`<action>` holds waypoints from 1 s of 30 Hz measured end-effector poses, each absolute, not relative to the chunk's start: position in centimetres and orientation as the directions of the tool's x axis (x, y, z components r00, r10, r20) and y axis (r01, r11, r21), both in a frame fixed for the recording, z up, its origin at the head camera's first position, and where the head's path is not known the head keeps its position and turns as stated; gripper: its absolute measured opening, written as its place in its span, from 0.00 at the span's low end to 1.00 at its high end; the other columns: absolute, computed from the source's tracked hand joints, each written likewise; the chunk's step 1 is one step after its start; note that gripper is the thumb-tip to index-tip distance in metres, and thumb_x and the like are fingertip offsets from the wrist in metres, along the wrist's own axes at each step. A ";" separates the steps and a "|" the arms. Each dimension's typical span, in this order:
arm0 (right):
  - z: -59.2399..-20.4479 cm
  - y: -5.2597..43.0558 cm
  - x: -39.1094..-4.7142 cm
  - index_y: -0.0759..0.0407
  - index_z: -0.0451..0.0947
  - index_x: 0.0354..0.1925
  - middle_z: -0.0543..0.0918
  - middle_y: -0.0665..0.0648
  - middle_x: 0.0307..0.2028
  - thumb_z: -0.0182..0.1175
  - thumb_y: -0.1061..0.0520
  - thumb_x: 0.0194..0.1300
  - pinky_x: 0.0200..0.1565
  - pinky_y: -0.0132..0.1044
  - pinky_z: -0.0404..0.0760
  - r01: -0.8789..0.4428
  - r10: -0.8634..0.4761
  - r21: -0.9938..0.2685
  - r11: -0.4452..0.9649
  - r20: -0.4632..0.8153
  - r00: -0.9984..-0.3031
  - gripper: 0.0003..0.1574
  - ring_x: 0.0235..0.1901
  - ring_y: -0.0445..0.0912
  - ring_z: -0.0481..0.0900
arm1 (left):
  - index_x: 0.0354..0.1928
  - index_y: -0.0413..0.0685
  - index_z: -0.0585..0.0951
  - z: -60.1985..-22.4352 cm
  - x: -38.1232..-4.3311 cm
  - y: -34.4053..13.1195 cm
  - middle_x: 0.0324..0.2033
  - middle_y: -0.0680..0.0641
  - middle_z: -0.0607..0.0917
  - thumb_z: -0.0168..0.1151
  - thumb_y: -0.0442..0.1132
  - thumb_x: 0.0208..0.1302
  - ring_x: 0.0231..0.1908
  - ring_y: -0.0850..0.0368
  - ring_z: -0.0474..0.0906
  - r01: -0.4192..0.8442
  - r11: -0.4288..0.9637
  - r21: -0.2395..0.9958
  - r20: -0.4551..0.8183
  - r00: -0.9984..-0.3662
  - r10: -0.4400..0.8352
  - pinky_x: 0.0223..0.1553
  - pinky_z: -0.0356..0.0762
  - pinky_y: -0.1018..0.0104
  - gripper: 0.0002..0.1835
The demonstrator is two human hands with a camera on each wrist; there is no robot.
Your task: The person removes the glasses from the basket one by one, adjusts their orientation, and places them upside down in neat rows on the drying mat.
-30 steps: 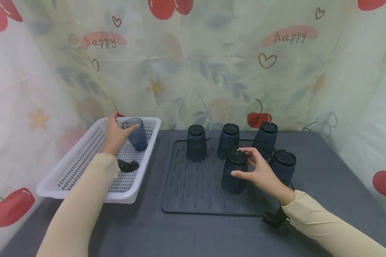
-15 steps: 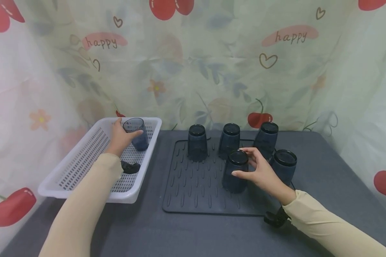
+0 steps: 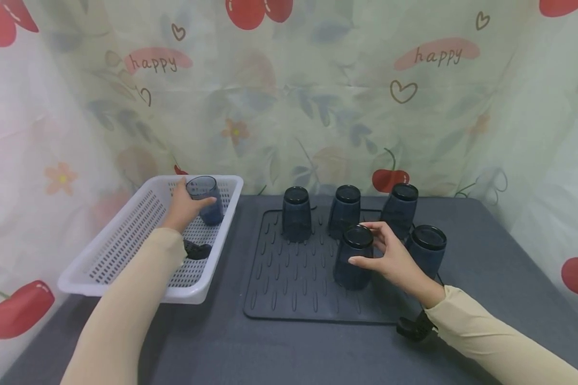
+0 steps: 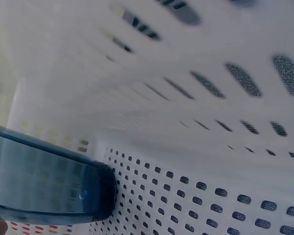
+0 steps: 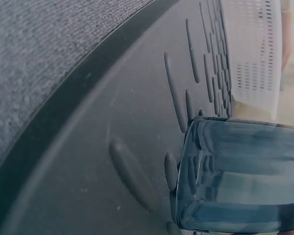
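Observation:
In the head view my left hand (image 3: 182, 206) reaches into the white basket (image 3: 199, 294) and holds a blue-tinted drinking glass (image 3: 210, 208) near its rim, thumb on one side and fingers on the other. This glass stands mouth up, and in the left wrist view its thick base (image 4: 105, 192) meets the perforated floor. My right hand (image 3: 390, 256) grips another blue glass (image 3: 352, 267) between thumb and fingers. That one is upside down on the dark ridged drying mat (image 3: 279, 294), its rim against the mat in the right wrist view.
Several more upturned glasses surround my right hand: a left one (image 3: 296, 216), a middle one (image 3: 345, 214), a back right one (image 3: 399, 211) and a near right one (image 3: 427, 251). A patterned curtain (image 3: 289, 107) hangs behind the grey table (image 3: 231, 347).
My left hand has shifted slightly right and down, and its glass has gone from tilted to more upright in the basket. The right hand and its glass stay in place.

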State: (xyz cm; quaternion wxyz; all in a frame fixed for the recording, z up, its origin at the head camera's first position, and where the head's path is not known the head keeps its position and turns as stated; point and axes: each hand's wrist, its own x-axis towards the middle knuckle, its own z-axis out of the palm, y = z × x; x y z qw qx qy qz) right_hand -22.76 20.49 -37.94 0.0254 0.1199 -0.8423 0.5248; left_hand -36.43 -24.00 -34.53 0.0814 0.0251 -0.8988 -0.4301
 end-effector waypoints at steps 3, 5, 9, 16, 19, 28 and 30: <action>-38.0 20.5 -22.8 0.56 0.57 0.66 0.67 0.61 0.63 0.74 0.51 0.53 0.68 0.58 0.60 -0.232 -0.175 -0.877 0.422 0.172 -0.969 0.50 0.68 0.57 0.63 | 0.75 0.39 0.35 -34.6 -36.6 -23.9 0.75 0.32 0.42 0.65 0.45 0.63 0.74 0.36 0.40 0.038 0.631 0.775 0.134 -0.985 -0.106 0.72 0.46 0.41 0.55; -38.0 20.6 -22.8 0.57 0.57 0.66 0.67 0.61 0.63 0.74 0.51 0.53 0.68 0.58 0.60 -0.233 -0.176 -0.876 0.423 0.173 -0.969 0.50 0.68 0.57 0.63 | 0.75 0.38 0.35 -34.6 -36.6 -23.8 0.75 0.32 0.42 0.65 0.44 0.63 0.74 0.36 0.41 0.043 0.625 0.780 0.135 -0.986 -0.102 0.72 0.46 0.41 0.54; -38.0 20.6 -22.8 0.58 0.57 0.66 0.66 0.61 0.64 0.74 0.50 0.53 0.68 0.58 0.59 -0.230 -0.174 -0.874 0.429 0.170 -0.970 0.50 0.68 0.57 0.62 | 0.75 0.39 0.34 -34.6 -36.6 -23.7 0.75 0.33 0.43 0.64 0.44 0.64 0.74 0.36 0.41 0.032 0.610 0.792 0.115 -0.989 -0.097 0.72 0.45 0.42 0.54; -37.9 20.6 -22.7 0.58 0.57 0.66 0.67 0.61 0.63 0.74 0.51 0.53 0.68 0.59 0.59 -0.239 -0.180 -0.874 0.424 0.178 -0.968 0.50 0.68 0.57 0.63 | 0.75 0.39 0.36 -34.6 -36.5 -23.7 0.74 0.32 0.44 0.62 0.43 0.66 0.74 0.36 0.42 0.032 0.611 0.791 0.120 -0.987 -0.104 0.72 0.46 0.43 0.51; -37.9 20.6 -22.7 0.58 0.57 0.66 0.66 0.61 0.64 0.74 0.51 0.53 0.69 0.58 0.58 -0.242 -0.180 -0.870 0.430 0.180 -0.967 0.50 0.68 0.56 0.63 | 0.75 0.38 0.36 -34.5 -36.2 -23.7 0.74 0.31 0.44 0.61 0.43 0.67 0.74 0.35 0.43 0.027 0.610 0.792 0.115 -0.988 -0.105 0.72 0.46 0.42 0.50; -37.9 20.5 -22.7 0.59 0.56 0.66 0.64 0.62 0.65 0.73 0.50 0.54 0.68 0.58 0.59 -0.245 -0.185 -0.863 0.441 0.180 -0.966 0.50 0.69 0.57 0.61 | 0.75 0.40 0.38 -34.3 -36.1 -23.7 0.74 0.33 0.49 0.61 0.44 0.67 0.73 0.37 0.48 0.001 0.572 0.820 0.083 -0.990 -0.116 0.71 0.53 0.44 0.49; -37.8 20.5 -22.6 0.59 0.56 0.66 0.64 0.62 0.66 0.73 0.50 0.54 0.67 0.58 0.61 -0.243 -0.185 -0.863 0.443 0.177 -0.967 0.50 0.69 0.58 0.61 | 0.74 0.41 0.39 -34.3 -36.1 -23.8 0.73 0.33 0.49 0.62 0.44 0.66 0.73 0.38 0.49 0.000 0.555 0.832 0.078 -0.990 -0.117 0.71 0.53 0.45 0.49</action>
